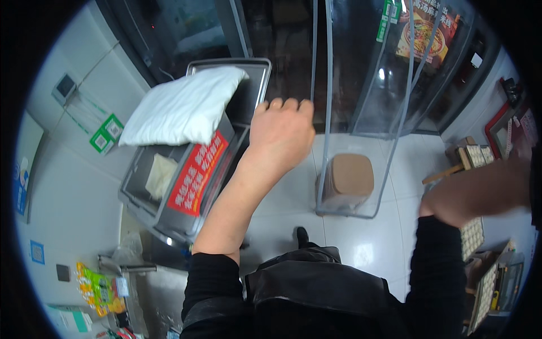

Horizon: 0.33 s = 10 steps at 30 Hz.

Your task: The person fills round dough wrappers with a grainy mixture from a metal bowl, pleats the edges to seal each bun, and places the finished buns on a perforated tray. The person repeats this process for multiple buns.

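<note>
My left hand reaches forward, back of the hand up, its fingers curled down. Whatever they grip, if anything, is hidden beneath them. Just left of it stands a grey plastic bin with a red printed sign on its side. A grey lid or tray rises behind the bin, its edge close to my knuckles. A thick white padded cloth lies across the bin's top, and a crumpled white cloth sits inside. My bare right forearm bends off to the right, blurred; the hand runs out of the picture.
Clear plastic strips hang to the right of my left hand, in front of dark glass doors. Behind them a brown-topped stool stands on the white tiled floor. Egg trays are at the right. Colourful packets hang at the lower left.
</note>
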{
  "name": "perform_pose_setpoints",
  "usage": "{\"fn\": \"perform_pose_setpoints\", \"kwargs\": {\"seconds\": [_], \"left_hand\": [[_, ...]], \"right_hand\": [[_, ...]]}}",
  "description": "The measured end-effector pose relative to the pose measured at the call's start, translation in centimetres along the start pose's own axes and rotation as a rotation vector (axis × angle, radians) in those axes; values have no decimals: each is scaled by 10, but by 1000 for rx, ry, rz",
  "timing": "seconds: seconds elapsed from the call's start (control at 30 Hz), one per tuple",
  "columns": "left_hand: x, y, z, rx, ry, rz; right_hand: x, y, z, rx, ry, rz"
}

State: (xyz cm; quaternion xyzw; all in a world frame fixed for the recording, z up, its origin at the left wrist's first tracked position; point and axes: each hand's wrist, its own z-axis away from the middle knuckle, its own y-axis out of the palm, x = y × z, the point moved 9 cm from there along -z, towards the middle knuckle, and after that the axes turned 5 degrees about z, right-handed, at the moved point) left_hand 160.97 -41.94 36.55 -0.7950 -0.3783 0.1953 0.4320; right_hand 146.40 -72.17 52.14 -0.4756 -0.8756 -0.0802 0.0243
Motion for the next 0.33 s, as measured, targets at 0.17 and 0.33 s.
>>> {"fn": "perform_pose_setpoints", "kwargs": {"seconds": [0.17,0.33], "left_hand": [[118,125,-84,287,-206,49],[207,220,-177,410,-320,139]], "right_hand": [[-172,295,183,381,803,-475],[-273,531,398,896,1373,-633]]}}
